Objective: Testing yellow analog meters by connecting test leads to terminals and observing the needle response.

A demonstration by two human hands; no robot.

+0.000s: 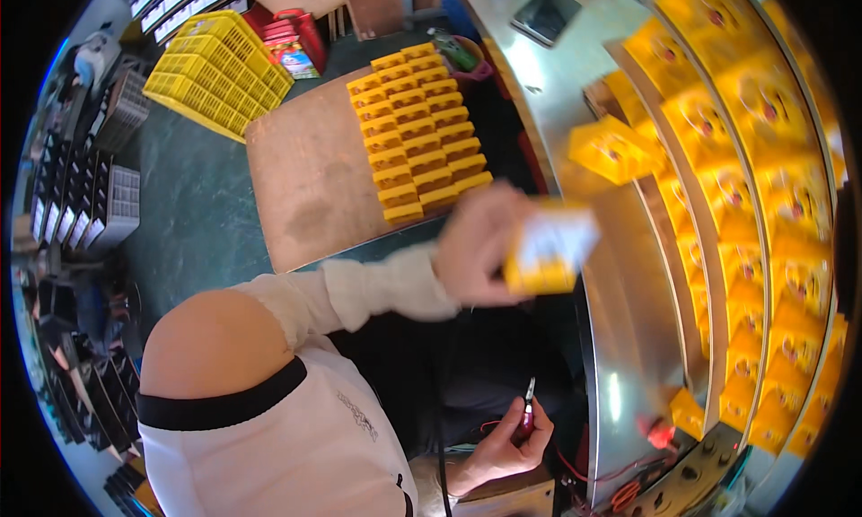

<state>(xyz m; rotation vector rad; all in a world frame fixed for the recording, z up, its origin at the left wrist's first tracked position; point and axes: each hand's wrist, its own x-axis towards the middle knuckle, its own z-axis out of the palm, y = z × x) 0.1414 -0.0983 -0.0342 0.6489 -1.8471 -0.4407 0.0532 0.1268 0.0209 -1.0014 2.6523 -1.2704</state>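
Note:
My left hand [478, 248], smeared by motion, is closed on the side of a yellow box-shaped piece [549, 248] with a whitish face. It is held up between the board with yellow pieces and the metal bench. Lower down, my right hand [503, 452] is closed around a small hand tool [528, 413] with a dark red handle and a slim metal tip pointing up. The tool's exact kind is unclear. Beyond the left hand, rows of similar yellow pieces [417, 131] stand on a brown board [301, 189].
A metal bench [620, 275] runs along the right, below shelves of yellow face-printed pieces [772, 194]. One such piece [615, 151] juts over the bench. A dark phone-like device [546, 16] lies at its far end, red-handled scissors [626, 495] near. Yellow crates [220, 73] stand far left.

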